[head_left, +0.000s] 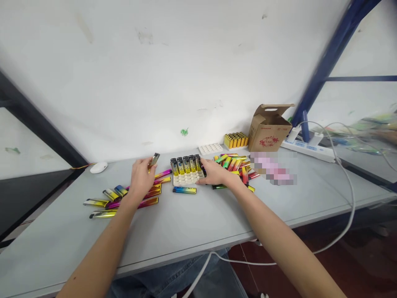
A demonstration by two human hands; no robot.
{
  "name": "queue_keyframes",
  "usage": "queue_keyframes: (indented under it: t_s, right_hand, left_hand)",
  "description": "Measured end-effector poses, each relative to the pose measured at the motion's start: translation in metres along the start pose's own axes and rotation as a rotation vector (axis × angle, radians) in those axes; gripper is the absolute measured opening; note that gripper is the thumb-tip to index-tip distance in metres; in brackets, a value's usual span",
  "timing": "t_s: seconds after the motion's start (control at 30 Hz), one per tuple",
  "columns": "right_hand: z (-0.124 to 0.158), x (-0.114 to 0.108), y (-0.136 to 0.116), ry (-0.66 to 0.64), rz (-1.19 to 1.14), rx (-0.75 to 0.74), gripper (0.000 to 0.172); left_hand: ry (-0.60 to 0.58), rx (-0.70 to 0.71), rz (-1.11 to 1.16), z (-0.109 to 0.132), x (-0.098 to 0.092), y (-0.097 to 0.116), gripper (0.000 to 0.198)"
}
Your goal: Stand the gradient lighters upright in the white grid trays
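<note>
My left hand (142, 176) pinches a lighter (153, 160) with a dark top, raised above a loose pile of shiny lighters (151, 192). In the middle of the table stands a white holed tray (187, 179), its back rows filled with upright yellow-and-black lighters (186, 165) and its front holes bare. Around the tray's right end is my right hand (214, 171), thumb at the front corner; its other fingers are partly hidden. A blue-and-yellow lighter (184, 190) lies flat just in front of the tray.
Multicoloured lighters (234, 163) lie heaped to the right. Behind them are an unfilled white tray (211, 148), a tray of upright yellow cylinders (236, 140) and an open cardboard box (268, 130). A power strip (310, 150), white cable (352, 198) and white mouse-like object (99, 167) flank them.
</note>
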State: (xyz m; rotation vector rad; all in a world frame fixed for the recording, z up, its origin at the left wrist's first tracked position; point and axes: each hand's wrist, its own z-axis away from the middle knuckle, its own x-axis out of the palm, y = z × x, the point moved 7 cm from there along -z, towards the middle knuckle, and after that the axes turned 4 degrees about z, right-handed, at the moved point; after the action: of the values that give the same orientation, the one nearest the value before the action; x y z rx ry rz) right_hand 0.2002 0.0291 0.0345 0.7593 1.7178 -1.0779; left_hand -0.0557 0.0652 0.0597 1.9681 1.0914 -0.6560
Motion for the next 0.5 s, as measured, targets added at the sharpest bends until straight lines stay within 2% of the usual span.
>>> queue_keyframes:
  t_s: [0.07,0.13,0.3,0.5]
  right_hand:
    - [0.001,0.0,0.001,0.001,-0.012,0.006,0.054]
    - [0.001,0.0,0.0,0.0,-0.017,0.009,0.054]
    - [0.002,0.0,0.0,-0.003,-0.013,0.017,0.053]
    - [-0.002,0.004,-0.001,0.017,0.027,0.021,0.058]
  left_hand:
    - [0.038,0.085,0.133,0.006,0.001,0.021,0.028]
    - [0.055,0.101,0.222,0.011,0.002,0.033,0.026]
    - [0.102,-0.035,0.48,0.018,-0.002,0.035,0.022]
    - [0.087,-0.046,0.783,0.022,0.0,0.045,0.019]
